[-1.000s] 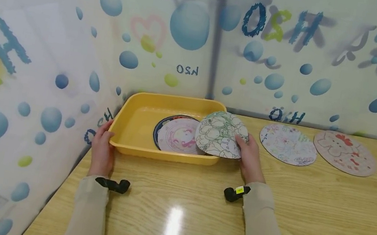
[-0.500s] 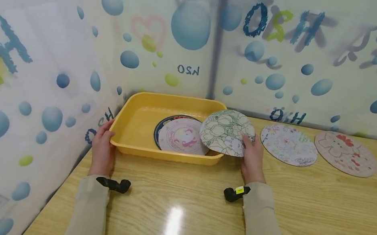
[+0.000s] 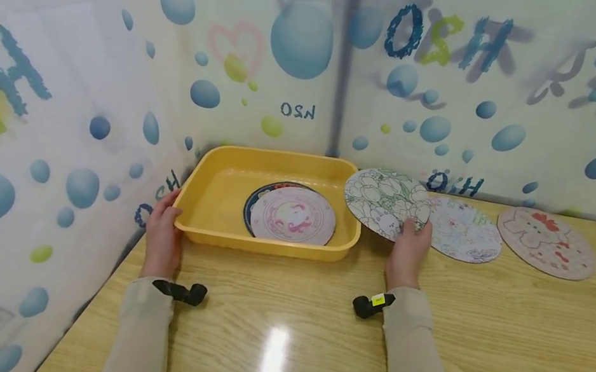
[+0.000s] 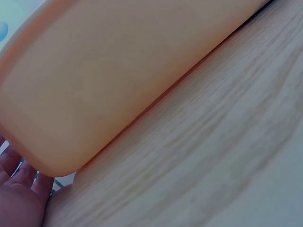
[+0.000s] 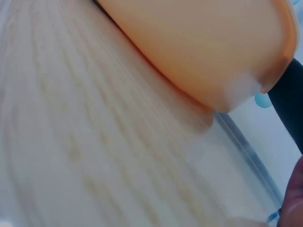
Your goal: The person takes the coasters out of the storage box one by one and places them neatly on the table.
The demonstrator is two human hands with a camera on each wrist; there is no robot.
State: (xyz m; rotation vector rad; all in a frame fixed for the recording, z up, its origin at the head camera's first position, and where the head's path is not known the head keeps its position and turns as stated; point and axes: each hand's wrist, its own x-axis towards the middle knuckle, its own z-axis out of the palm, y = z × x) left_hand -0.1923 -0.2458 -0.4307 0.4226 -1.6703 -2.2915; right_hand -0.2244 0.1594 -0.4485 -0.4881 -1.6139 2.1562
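My right hand (image 3: 409, 251) pinches the near edge of a round mat (image 3: 385, 199) printed with green-outlined flowers and a white rabbit. The mat is tilted and raised just right of a yellow plastic tray (image 3: 260, 245). It overlaps part of a pale floral round mat (image 3: 467, 230) on the table. My left hand (image 3: 161, 239) grips the tray's left end, thumb at the rim and fingers along the outside. Inside the tray, a pink round mat (image 3: 294, 214) lies over a dark-blue-edged round mat (image 3: 250, 204). In the right wrist view, only the held mat's dark underside (image 5: 289, 104) shows.
A beige round mat (image 3: 549, 243) with a red bow lies at the right on the wooden table (image 3: 330, 358). Bubble-printed curtains (image 3: 295, 128) stand close behind the tray and along its left side. Both wrists wear small black cameras.
My right hand has drawn the flower-and-rabbit mat right and slightly up, off the tray's right rim. The pink mat in the tray is now uncovered. My left hand stays on the tray.
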